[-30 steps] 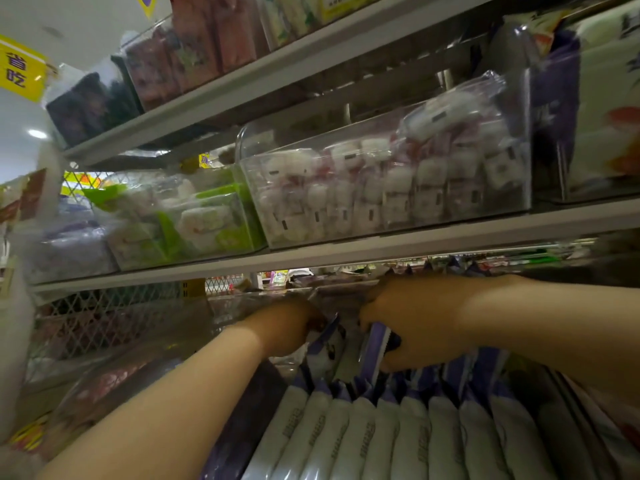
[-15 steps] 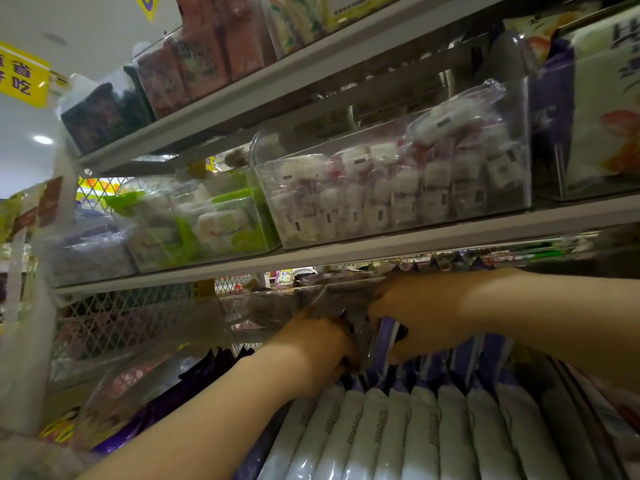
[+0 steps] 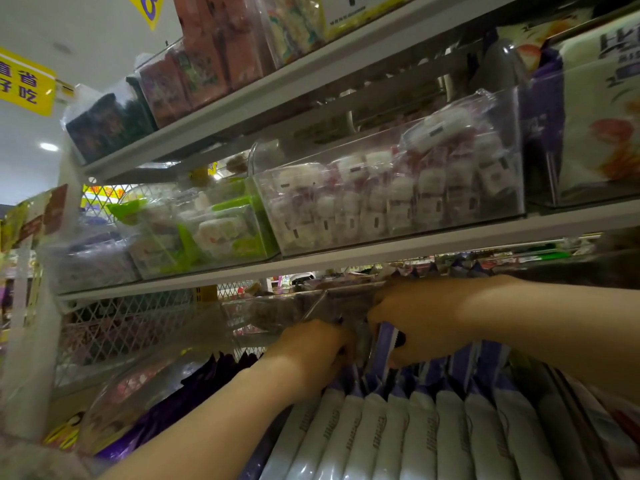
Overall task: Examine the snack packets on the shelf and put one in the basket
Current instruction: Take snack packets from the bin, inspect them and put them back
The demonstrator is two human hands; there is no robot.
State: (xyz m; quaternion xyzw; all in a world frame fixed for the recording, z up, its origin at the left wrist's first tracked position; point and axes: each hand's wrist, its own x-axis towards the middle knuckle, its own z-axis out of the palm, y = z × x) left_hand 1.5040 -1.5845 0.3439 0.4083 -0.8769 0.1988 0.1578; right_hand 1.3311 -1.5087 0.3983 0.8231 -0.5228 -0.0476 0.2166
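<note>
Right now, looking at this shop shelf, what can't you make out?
Head view, the only one:
The left hand: fingertips buried among the white packets, so any grip is unclear.
The purple packet: pinched by the right hand, which covers most of it.
Print on the white packets: blurred, unreadable.
The basket: outside the frame.
The sweets in the clear bin: blurred behind glare.

A shop: stocked shelves (image 3: 381,258) of packaged snacks (image 3: 398,192) (hanging yellow sign (image 3: 24,83)).
</note>
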